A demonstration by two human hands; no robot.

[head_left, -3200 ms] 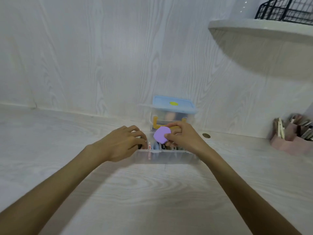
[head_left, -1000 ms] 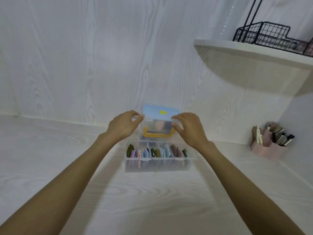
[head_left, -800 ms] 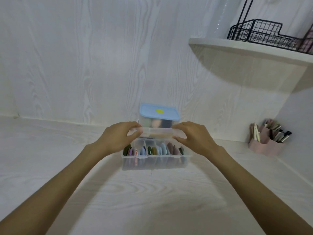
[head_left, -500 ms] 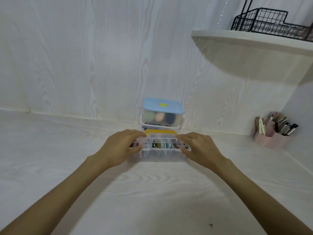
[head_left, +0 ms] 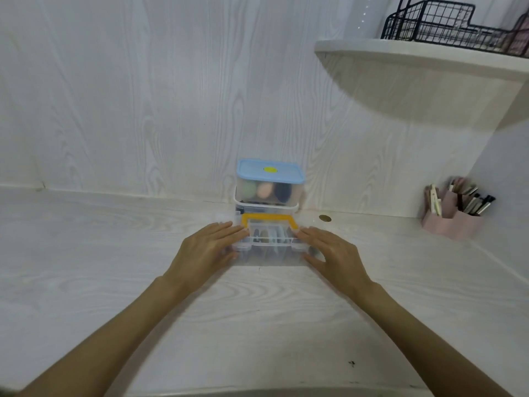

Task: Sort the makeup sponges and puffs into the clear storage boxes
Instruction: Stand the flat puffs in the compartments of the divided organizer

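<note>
Head view: we press our left hand [head_left: 204,252] and right hand [head_left: 333,253], fingers straight and flat, on the closed lid of the clear divided box [head_left: 270,247] holding puffs; just behind it sits the blue-lidded box [head_left: 270,181] with sponges.
</note>
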